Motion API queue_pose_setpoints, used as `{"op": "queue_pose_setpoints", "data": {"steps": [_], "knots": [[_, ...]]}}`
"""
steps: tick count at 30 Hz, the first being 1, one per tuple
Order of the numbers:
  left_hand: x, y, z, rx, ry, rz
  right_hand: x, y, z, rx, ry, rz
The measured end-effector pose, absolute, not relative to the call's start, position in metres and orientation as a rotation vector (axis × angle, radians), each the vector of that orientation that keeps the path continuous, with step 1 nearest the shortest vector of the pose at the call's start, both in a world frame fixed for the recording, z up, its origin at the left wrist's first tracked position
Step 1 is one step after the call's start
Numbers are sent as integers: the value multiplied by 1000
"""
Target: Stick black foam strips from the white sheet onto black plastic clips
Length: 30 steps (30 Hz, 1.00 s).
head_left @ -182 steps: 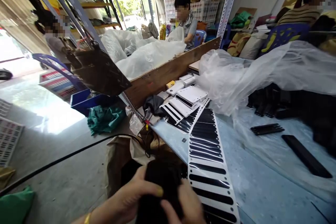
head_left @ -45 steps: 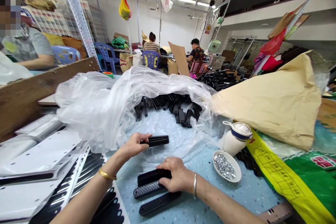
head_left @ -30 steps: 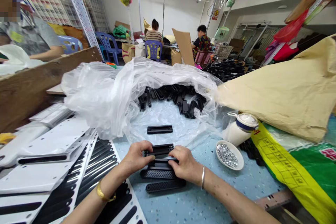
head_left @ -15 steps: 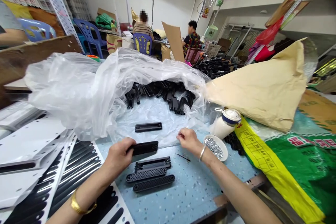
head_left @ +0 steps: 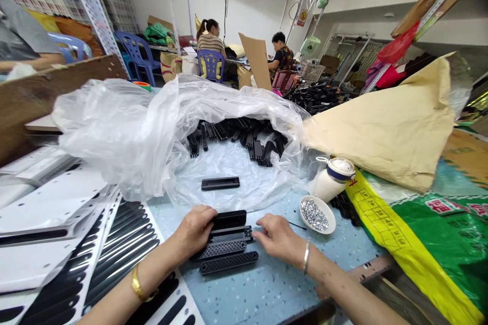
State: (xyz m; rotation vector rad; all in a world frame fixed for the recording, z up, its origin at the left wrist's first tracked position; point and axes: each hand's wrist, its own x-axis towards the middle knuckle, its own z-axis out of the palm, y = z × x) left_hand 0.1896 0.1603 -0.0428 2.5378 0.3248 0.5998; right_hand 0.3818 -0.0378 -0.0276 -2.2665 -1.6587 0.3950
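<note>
My left hand [head_left: 195, 229] is curled around the left end of a black plastic strip [head_left: 230, 219] held just above the blue table. Below it lie three more black strips [head_left: 227, 250], two of them with a gridded face. My right hand [head_left: 278, 237] rests by the right end of the strips with its fingertips pinched together; I cannot make out what they hold. One loose black strip [head_left: 220, 183] lies farther back on clear plastic.
A clear plastic bag [head_left: 152, 127] holds a heap of black strips [head_left: 236, 139]. A small white dish of silver pieces [head_left: 317, 214] and a white jar [head_left: 332, 177] stand to the right. White sheets with black slots [head_left: 76, 244] lie left. People work at the back.
My right hand has come back from near the dish to the strips' right end. My left hand has brought its strip down closer to the ones on the table.
</note>
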Motion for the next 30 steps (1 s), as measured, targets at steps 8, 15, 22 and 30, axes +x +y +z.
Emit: {"op": "queue_pose_setpoints", "data": {"steps": [8, 15, 22, 30], "knots": [[170, 157, -32, 2428, 459, 566, 359, -5, -55, -2131, -1481, 555], [151, 152, -31, 2324, 632, 665, 364, -18, -56, -2024, -1416, 473], [130, 127, -26, 2008, 838, 556, 373, 0, -50, -1954, -1396, 400], [133, 78, -48, 1753, 805, 481, 358, -35, -56, -1983, -1433, 354]]}}
